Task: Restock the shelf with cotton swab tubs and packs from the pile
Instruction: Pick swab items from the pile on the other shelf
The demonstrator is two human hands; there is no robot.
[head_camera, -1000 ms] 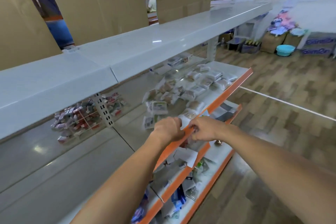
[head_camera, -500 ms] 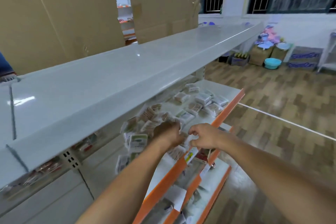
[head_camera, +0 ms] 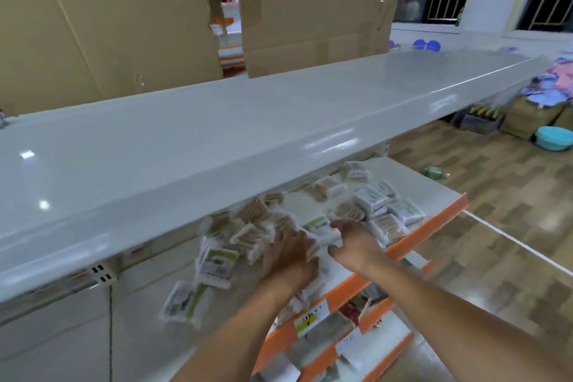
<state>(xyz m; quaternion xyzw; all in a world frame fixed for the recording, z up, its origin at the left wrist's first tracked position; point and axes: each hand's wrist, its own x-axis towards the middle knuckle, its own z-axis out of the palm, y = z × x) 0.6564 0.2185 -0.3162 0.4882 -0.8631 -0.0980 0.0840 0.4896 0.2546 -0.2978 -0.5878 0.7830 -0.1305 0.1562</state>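
Both bare hands reach over the orange front edge of the white metal shelf [head_camera: 434, 220], which serves as the landmark here. Scattered across that shelf lies a loose pile of clear plastic cotton swab packs [head_camera: 372, 211] with green-and-white labels, spreading from the far right end back toward the left under the wide pale grey top board [head_camera: 248, 133].

The left hand [head_camera: 290, 254] lies flat and palm-down on the shelf, just behind the orange edge, its straight fingers spread over several packs and pressing on them. The right hand [head_camera: 353, 245] sits just beside it, nearer the orange edge, with thumb and fingers curled round one green-labelled swab pack [head_camera: 321, 228] that lies between the two hands; the blur makes the exact hold hard to read.

More packs lie left of the left hand, further back on the shelf, some tilted on edge. One pack [head_camera: 183, 301] lies apart, well to the left of the orange edge. Below the orange edge, lower orange-edged tiers [head_camera: 338, 347] carry paper price tags. Tall brown cardboard sheets [head_camera: 108, 18] stand behind the top board.
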